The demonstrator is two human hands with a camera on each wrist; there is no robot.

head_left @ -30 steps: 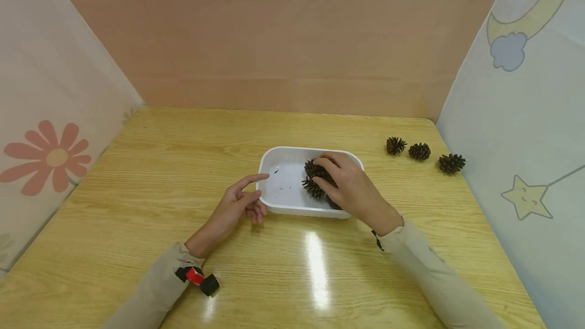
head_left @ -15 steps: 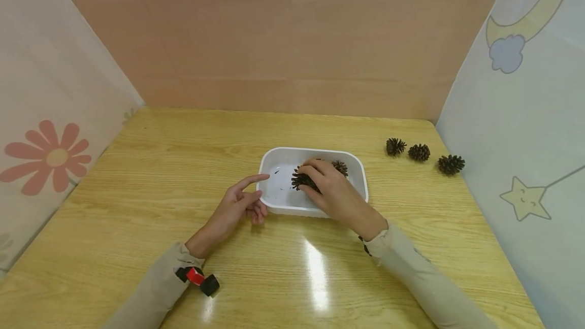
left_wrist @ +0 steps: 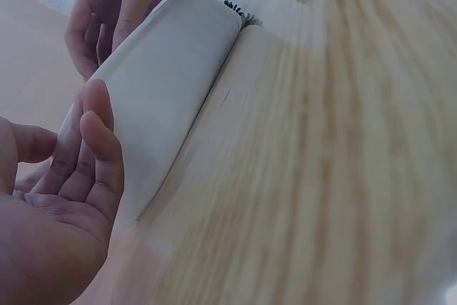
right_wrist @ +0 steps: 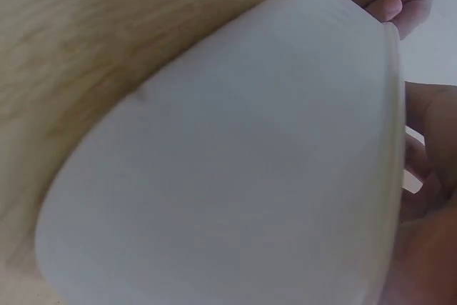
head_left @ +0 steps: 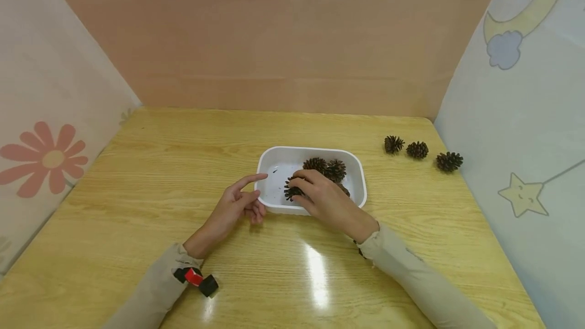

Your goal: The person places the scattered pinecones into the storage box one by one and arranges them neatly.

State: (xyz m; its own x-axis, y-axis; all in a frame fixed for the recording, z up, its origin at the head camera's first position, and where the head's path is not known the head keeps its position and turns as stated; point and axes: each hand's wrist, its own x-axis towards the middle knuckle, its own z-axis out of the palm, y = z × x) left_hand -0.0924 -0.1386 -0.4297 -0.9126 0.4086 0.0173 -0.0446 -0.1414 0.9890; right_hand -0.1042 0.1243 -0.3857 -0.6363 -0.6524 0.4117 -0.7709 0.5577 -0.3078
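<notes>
A white plastic tub (head_left: 356, 202) sits on the wooden table with several dark brown pine cones (head_left: 314, 164) in its right part. My right hand (head_left: 326, 202) reaches down into it and grips a pine cone (head_left: 292, 189) by its fingers, left of the others. That cone is partly hidden under the fingers. At the tub's left end rests my left hand (head_left: 233, 207): its straight index finger and thumb touch the rim, and the other fingers lie loosely bent below it. The left wrist view shows the left fingers (left_wrist: 96, 148) against the tub's outer wall (left_wrist: 171, 76).
Three more pine cones, a left one (head_left: 393, 144), a middle one (head_left: 417, 150) and a right one (head_left: 449, 162), lie at the table's back right. Printed cloth walls (head_left: 525, 116) stand at the sides, with a plain tan one (head_left: 283, 39) behind. Small dark flakes lie in the tub.
My right hand has moved left inside the tub with the gripped pine cone, uncovering the cones to its right. My left hand stays at the rim.
</notes>
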